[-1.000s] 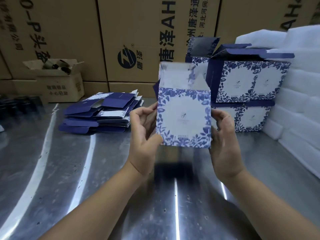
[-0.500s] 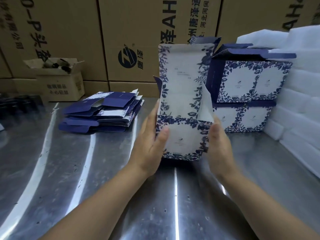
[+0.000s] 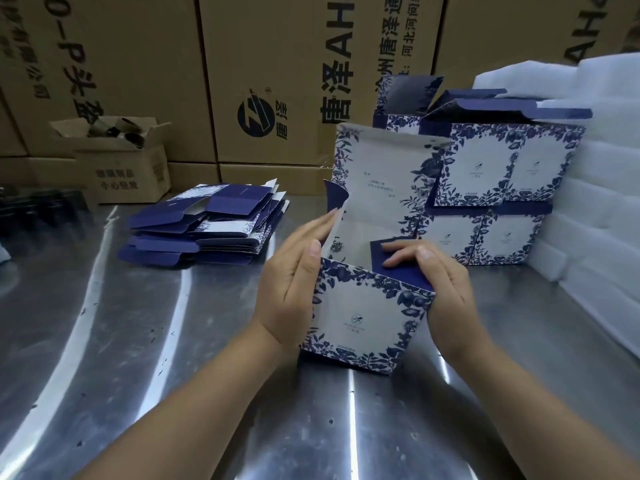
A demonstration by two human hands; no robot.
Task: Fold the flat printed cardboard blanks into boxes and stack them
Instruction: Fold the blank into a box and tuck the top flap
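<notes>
A blue-and-white floral box stands half folded on the steel table, its tall lid panel upright. My left hand lies flat against the box's left wall, fingers straight. My right hand cups the right wall, and its fingers press a navy side flap inward over the opening. A pile of flat blanks lies to the left. Folded boxes are stacked two high behind the box on the right.
White foam sheets are piled at the right edge. A small open carton holding dark parts sits at the back left. Large brown printed cartons form a wall behind the table.
The box came down from mid-air onto the table and opened out. The lid panel swung up, and my right hand moved over the top, pushing the navy flap inward.
</notes>
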